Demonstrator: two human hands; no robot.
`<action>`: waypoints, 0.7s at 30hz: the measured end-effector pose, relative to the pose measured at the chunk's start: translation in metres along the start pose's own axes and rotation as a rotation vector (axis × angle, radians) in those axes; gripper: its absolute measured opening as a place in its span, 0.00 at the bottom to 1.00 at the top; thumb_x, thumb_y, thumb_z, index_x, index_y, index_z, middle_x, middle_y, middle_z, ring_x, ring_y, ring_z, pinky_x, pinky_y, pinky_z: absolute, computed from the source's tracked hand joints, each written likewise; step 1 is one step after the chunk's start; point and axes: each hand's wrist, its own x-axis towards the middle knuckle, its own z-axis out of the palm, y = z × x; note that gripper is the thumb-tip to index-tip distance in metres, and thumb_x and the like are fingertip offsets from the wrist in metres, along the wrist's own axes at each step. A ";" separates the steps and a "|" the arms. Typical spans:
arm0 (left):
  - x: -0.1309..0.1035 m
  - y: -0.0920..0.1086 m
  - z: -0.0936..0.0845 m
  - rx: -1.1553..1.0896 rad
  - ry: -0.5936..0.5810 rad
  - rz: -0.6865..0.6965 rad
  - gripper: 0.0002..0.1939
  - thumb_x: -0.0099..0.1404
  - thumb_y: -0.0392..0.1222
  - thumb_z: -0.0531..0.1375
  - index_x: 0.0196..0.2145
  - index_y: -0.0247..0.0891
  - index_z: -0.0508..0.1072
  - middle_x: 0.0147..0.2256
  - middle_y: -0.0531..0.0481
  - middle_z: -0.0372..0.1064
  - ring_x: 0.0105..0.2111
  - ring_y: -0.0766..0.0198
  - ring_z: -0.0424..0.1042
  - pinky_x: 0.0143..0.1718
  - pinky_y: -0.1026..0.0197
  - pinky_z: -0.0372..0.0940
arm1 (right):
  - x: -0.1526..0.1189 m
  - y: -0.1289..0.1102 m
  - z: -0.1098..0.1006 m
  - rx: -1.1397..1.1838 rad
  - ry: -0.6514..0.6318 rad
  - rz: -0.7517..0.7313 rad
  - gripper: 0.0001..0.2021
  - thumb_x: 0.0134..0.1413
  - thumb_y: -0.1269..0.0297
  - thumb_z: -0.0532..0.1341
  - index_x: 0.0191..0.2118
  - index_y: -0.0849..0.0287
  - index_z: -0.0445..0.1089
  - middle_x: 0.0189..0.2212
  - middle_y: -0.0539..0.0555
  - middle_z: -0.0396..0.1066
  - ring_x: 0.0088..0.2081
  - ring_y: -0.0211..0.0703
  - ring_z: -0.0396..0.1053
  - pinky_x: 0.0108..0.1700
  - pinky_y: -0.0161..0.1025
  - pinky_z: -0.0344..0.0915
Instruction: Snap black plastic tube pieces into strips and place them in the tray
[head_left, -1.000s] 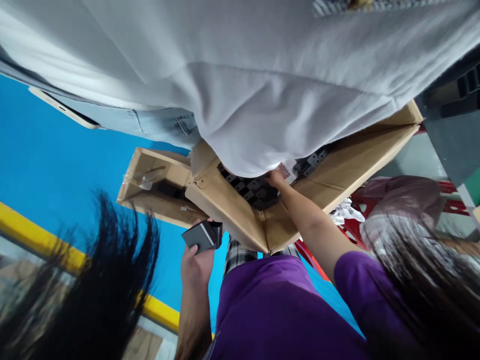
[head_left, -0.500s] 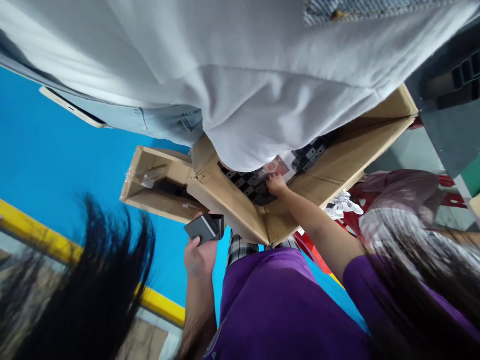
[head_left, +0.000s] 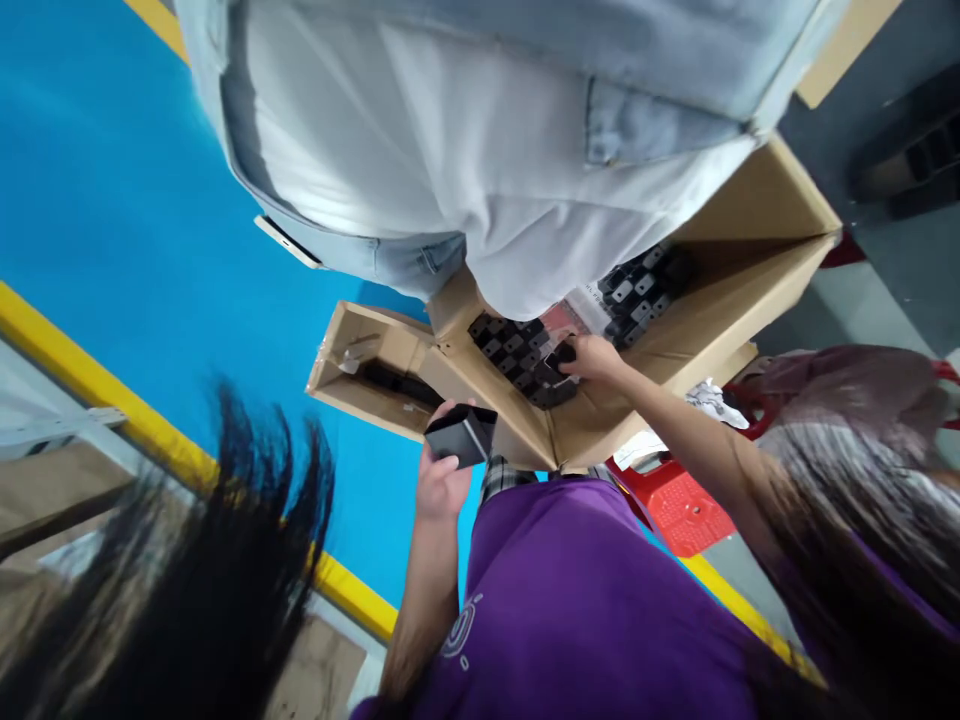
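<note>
- Lifted since half a second ago, the right hand [head_left: 598,358] now pinches a small black piece [head_left: 559,356]; before, its fingers were down among the parts beside the bag.
- Head view, right arm: the forearm slants across the carton's near right edge, wrist almost straight, hand inside above the near corner. Thumb and fingers are drawn together on the piece, blurred at the tips.
- Head view, left arm: the forearm rises steeply outside the carton, the hand [head_left: 442,487] just beside its left edge. Fingers are wrapped around a dark grey angular part [head_left: 457,440], thumb across its near face, the part tilted.
- Head view, about the hands: the carton [head_left: 739,315] holds rows of black parts [head_left: 517,345] and a plastic bag [head_left: 564,318] with red print. Past its left edge lies a narrower box [head_left: 371,408]. Someone's white shirt [head_left: 525,225] covers the far edge.
</note>
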 end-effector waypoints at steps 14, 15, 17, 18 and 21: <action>-0.039 0.043 0.084 0.682 -1.172 0.006 0.34 0.54 0.40 0.70 0.60 0.45 0.77 0.59 0.35 0.74 0.68 0.34 0.61 0.68 0.28 0.52 | -0.197 -0.013 0.010 0.693 0.020 -0.289 0.10 0.51 0.60 0.67 0.37 0.61 0.73 0.28 0.48 0.70 0.29 0.37 0.64 0.33 0.34 0.58; -0.039 0.042 0.088 0.723 -1.202 0.002 0.34 0.54 0.41 0.70 0.60 0.45 0.77 0.60 0.35 0.73 0.69 0.33 0.59 0.68 0.26 0.51 | -0.202 -0.010 0.014 0.710 0.018 -0.286 0.11 0.51 0.60 0.67 0.38 0.61 0.73 0.28 0.48 0.71 0.29 0.37 0.64 0.33 0.34 0.58; -0.038 0.041 0.093 0.794 -1.264 0.018 0.34 0.55 0.44 0.69 0.61 0.47 0.76 0.63 0.35 0.69 0.70 0.32 0.58 0.67 0.24 0.51 | -0.209 -0.005 0.022 0.761 0.010 -0.296 0.13 0.54 0.59 0.65 0.42 0.61 0.75 0.30 0.50 0.73 0.30 0.38 0.65 0.33 0.35 0.59; -0.037 0.041 0.096 0.829 -1.300 0.027 0.33 0.55 0.45 0.69 0.60 0.47 0.77 0.65 0.35 0.68 0.70 0.32 0.57 0.66 0.23 0.51 | -0.213 -0.002 0.025 0.793 0.004 -0.308 0.15 0.56 0.58 0.65 0.45 0.62 0.75 0.32 0.51 0.75 0.31 0.38 0.67 0.34 0.35 0.60; -0.034 0.044 0.105 0.932 -1.411 -0.016 0.32 0.55 0.50 0.69 0.59 0.49 0.78 0.70 0.37 0.59 0.72 0.31 0.53 0.66 0.23 0.50 | -0.221 0.006 0.029 0.871 -0.037 -0.348 0.24 0.60 0.54 0.63 0.57 0.62 0.72 0.41 0.55 0.78 0.35 0.41 0.71 0.38 0.37 0.64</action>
